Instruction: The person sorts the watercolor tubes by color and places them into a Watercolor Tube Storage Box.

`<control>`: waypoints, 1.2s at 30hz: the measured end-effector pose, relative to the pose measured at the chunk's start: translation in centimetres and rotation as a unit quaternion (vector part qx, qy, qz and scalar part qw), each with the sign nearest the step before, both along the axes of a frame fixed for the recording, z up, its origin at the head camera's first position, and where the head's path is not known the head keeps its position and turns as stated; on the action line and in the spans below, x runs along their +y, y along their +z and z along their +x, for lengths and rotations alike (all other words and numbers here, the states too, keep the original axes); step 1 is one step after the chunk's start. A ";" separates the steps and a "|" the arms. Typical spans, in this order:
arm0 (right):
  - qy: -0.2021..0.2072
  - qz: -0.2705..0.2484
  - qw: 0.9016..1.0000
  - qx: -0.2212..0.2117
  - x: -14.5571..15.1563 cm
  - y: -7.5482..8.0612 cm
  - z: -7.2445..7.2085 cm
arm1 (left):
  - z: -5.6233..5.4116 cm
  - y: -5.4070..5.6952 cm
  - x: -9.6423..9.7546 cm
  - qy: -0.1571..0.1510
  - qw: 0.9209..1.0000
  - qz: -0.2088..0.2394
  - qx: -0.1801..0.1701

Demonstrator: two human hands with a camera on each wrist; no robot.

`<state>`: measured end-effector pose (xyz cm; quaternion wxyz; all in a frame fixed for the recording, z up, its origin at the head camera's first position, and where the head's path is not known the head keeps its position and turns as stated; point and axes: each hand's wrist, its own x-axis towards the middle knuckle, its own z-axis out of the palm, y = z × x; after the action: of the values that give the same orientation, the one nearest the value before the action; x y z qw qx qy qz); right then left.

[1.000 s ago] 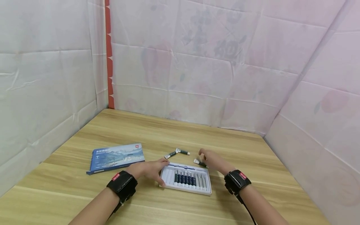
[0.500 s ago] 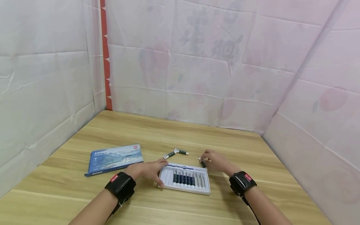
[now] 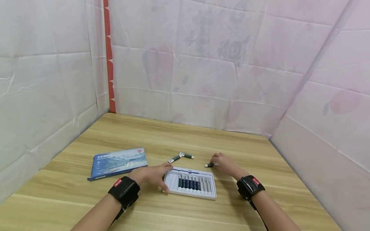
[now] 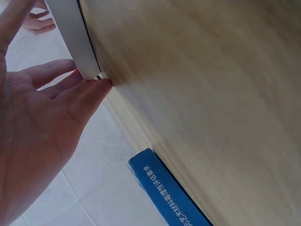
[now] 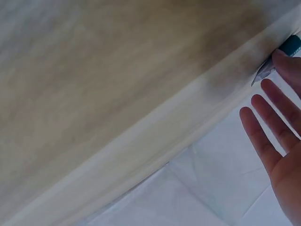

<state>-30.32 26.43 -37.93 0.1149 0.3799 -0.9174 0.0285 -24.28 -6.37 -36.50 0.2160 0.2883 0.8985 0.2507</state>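
Observation:
My left hand (image 3: 154,175) holds the left end of a white paint tray (image 3: 193,195), thumb at its near corner and fingers at its far one. In the left wrist view fingertips meet the tray's corner (image 4: 83,52). Several dark and silvery paint tubes (image 3: 189,183) lie side by side in the tray, and a blue paintbrush (image 3: 189,172) lies along its far edge. Beyond the tray's far right corner, my right hand (image 3: 227,165) pinches a small dark green paint tube (image 3: 208,165) low over the table, its white cap toward the left. The right wrist view shows the thumb on this tube (image 5: 290,44), the other fingers extended.
Two loose green-labelled paint tubes, one (image 3: 174,159) meeting the other (image 3: 188,156) at an angle, lie behind the tray. A blue printed paint box (image 3: 119,163) lies left of my left hand. Sheeted walls (image 3: 185,80) surround the wooden table (image 3: 138,205).
My right hand has taken hold of the paint tube and moved slightly to the right. The tube has turned, its cap now pointing left. My left hand stays on the tray.

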 end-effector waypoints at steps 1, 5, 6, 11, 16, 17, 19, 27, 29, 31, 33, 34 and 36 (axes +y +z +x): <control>-0.008 0.003 1.000 -0.003 0.1 -0.1 -0.1 | 0.0 0.0 0.0 -0.002 1.000 0.003 -0.002; -0.015 0.002 1.000 -0.026 -0.2 -0.1 -0.1 | 0.0 -0.1 -0.1 -0.001 1.000 0.008 -0.003; -0.013 0.002 0.999 -0.032 -0.4 0.0 -0.1 | 0.0 -0.1 -0.1 0.000 1.000 0.008 -0.003; 0.009 0.002 0.999 -0.041 -1.2 0.2 0.1 | -0.1 -0.2 -0.1 0.002 1.000 0.007 -0.004; 0.021 -0.002 0.999 -0.042 -1.7 0.4 0.1 | -0.1 -0.2 0.0 -0.004 1.000 0.001 0.001; 0.020 -0.001 0.999 -0.042 -1.8 0.4 0.1 | -0.1 -0.2 0.0 -0.005 1.000 0.000 0.003; 0.025 -0.003 0.999 -0.039 -2.0 0.6 0.1 | -0.1 -0.1 0.0 -0.005 1.000 -0.002 0.006; 0.030 -0.005 0.999 -0.039 -3.7 2.2 0.5 | -0.2 -0.1 -0.1 -0.003 1.000 -0.005 0.010; 0.031 -0.001 0.999 -0.043 -4.1 2.6 0.8 | -0.1 0.0 -0.1 -0.004 1.000 -0.006 0.012; 0.038 0.001 0.998 -0.046 -4.6 2.9 1.0 | -0.1 0.0 -0.1 -0.004 1.000 -0.008 0.012; 0.048 0.003 0.998 -0.048 -5.1 3.0 1.2 | 0.0 0.0 0.0 -0.004 1.000 -0.009 0.012; 0.056 0.004 0.997 -0.047 -5.4 3.1 1.3 | 0.0 0.0 0.0 -0.003 1.000 -0.009 0.011; 0.072 0.006 0.996 -0.044 -6.0 3.3 1.6 | 0.0 0.0 0.0 -0.003 1.000 -0.009 0.010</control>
<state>-28.75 20.43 -34.63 0.0701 0.4438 -0.8921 0.0476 -24.29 -6.34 -36.46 0.2098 0.2915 0.9020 0.2395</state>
